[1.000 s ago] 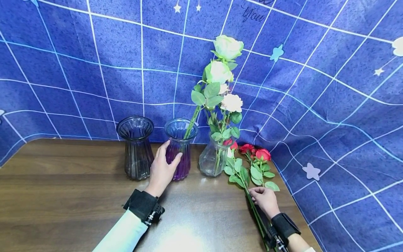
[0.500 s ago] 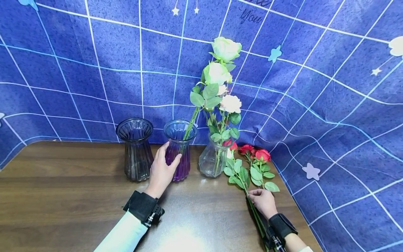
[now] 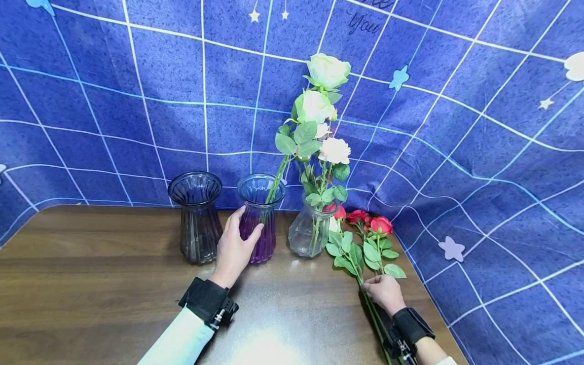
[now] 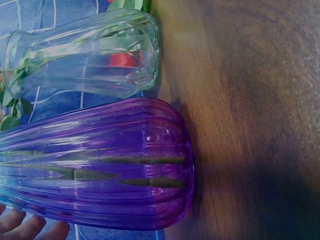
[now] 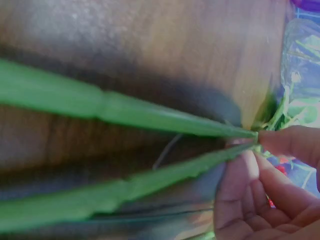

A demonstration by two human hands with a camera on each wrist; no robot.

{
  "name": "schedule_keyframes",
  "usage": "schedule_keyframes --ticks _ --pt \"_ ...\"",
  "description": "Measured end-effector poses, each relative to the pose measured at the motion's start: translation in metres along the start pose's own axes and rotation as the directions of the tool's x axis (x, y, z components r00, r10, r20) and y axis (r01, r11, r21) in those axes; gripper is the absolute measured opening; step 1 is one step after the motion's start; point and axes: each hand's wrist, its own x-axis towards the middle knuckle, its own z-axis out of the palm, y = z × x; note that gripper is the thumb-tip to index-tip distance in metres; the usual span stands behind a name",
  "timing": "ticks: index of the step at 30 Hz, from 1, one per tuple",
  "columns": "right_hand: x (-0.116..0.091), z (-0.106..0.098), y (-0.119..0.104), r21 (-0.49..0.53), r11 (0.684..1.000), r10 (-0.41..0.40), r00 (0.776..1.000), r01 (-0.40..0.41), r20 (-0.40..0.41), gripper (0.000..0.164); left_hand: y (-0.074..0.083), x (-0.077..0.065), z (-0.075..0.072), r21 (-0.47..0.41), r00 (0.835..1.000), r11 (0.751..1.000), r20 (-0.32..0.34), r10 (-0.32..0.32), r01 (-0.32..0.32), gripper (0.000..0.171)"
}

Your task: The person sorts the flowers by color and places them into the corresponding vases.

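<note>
My left hand (image 3: pixel 235 252) holds the purple glass vase (image 3: pixel 263 238), thumb on its front and fingers at its left side. Green stems stand inside that vase (image 4: pixel 100 170), seen through its ribbed wall in the left wrist view; large white-green roses (image 3: pixel 329 71) lean right from it. With thumb and fingers my right hand (image 3: pixel 385 293) pinches green flower stems (image 3: pixel 375 319) lying at the right of the table. In the right wrist view two stems (image 5: pixel 150 114) meet at the fingertips. Their leafy tops (image 3: pixel 345 249) reach toward the clear vase, which partly hides the blooms.
A dark grey glass vase (image 3: pixel 198 228) stands left of the purple one. The clear vase (image 3: pixel 301 235), right of it, holds small pale flowers (image 3: pixel 335 150). Red flowers (image 3: pixel 380 224) lie at the back right. A blue curtain (image 3: pixel 137 116) hangs along the wooden table's (image 3: pixel 91 284) back and right edges.
The head view has shifted slightly. My right hand has moved a little right over the last half second, and the leafy stems have shifted with it. The left hand stays at the purple vase.
</note>
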Motion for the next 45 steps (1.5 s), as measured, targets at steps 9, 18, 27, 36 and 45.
schedule_keyframes --ticks 9,18,27,36,45 --pt "-0.002 -0.002 0.001 0.072 0.997 0.025 1.0 -0.026 0.013 0.016 0.001 0.0 0.0 -0.005 1.0 1.0 0.005 -0.004 0.004 0.062" --pt "-0.001 -0.007 0.004 0.148 0.988 0.033 0.999 -0.039 0.041 0.017 0.001 0.0 -0.001 -0.007 1.0 1.0 0.008 -0.014 0.014 0.062" --pt "-0.005 -0.007 0.004 0.172 0.984 0.035 0.995 -0.051 0.092 0.016 0.001 0.0 0.001 -0.01 1.0 1.0 0.014 -0.01 0.01 0.062" --pt "-0.007 -0.022 0.001 0.218 0.976 0.013 0.997 -0.03 0.082 0.017 0.0 0.0 0.001 -0.012 1.0 1.0 0.021 -0.012 0.012 0.062" --pt "-0.006 -0.052 -0.011 0.307 0.952 0.025 1.0 -0.022 -0.009 0.022 0.0 0.0 0.001 -0.003 0.999 1.0 0.025 -0.021 0.021 0.063"
